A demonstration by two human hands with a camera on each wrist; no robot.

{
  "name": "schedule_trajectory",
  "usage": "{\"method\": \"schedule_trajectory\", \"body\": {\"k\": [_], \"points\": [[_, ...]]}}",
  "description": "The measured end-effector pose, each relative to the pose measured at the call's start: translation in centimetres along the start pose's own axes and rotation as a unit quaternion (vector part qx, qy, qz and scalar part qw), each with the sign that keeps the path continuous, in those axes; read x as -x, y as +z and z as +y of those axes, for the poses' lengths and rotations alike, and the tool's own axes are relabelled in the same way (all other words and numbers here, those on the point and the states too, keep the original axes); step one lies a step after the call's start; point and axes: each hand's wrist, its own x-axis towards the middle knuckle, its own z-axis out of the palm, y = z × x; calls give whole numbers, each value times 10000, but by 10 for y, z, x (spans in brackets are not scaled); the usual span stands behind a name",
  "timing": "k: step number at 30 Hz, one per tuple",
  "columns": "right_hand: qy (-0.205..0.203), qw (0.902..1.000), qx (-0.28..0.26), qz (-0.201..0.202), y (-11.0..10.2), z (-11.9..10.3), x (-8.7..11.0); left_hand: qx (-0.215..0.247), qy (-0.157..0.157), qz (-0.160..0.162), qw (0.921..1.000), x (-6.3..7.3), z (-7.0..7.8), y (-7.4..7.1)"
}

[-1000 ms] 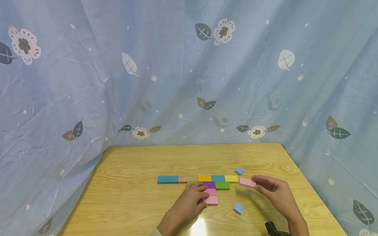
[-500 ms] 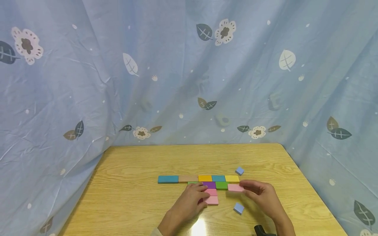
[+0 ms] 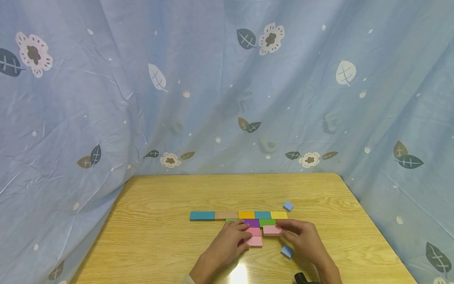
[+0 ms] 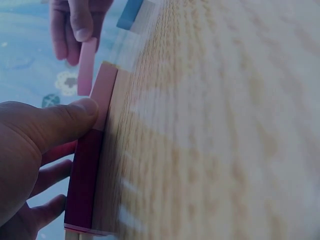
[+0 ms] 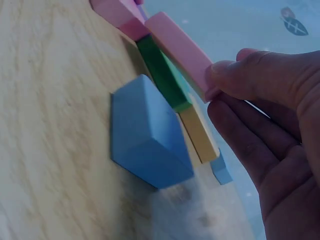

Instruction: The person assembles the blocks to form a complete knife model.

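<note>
My right hand (image 3: 302, 237) pinches one end of a light pink block (image 3: 271, 231) between thumb and fingers. In the right wrist view that block slants above the green block (image 5: 162, 72). My left hand (image 3: 228, 241) lies over the left part of the block arrangement, covering some pieces. Its thumb touches the front face of another light pink block (image 4: 104, 95), beside a dark red block (image 4: 84, 172). Between the hands show a purple block (image 3: 251, 223), a deeper pink block (image 3: 254, 232) and the front light pink one.
A back row runs from a long blue block (image 3: 202, 215) through tan (image 3: 226, 215), orange (image 3: 246, 215) and blue to yellow (image 3: 278, 215). Two loose light blue blocks lie apart, one behind (image 3: 288, 206) and one in front (image 3: 287, 251). A patterned curtain (image 3: 227, 98) surrounds the wooden table (image 3: 152, 252).
My right hand has carried the light pink block leftward and toward me, from right of the yellow block to in front of the green one. My left hand stays in place.
</note>
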Motion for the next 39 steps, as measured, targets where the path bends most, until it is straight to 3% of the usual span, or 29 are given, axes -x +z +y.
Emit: {"method": "schedule_trajectory", "body": {"k": [16, 29, 39], "points": [[284, 9990, 334, -101, 12, 2, 0, -95, 177, 133, 9997, 1, -2, 2], [101, 9947, 1022, 5, 16, -1, 0, -111, 126, 82, 9998, -1, -1, 1], [-164, 9901, 1391, 123, 19, -3, 0, -135, 264, 241, 9993, 0, -2, 3]]}}
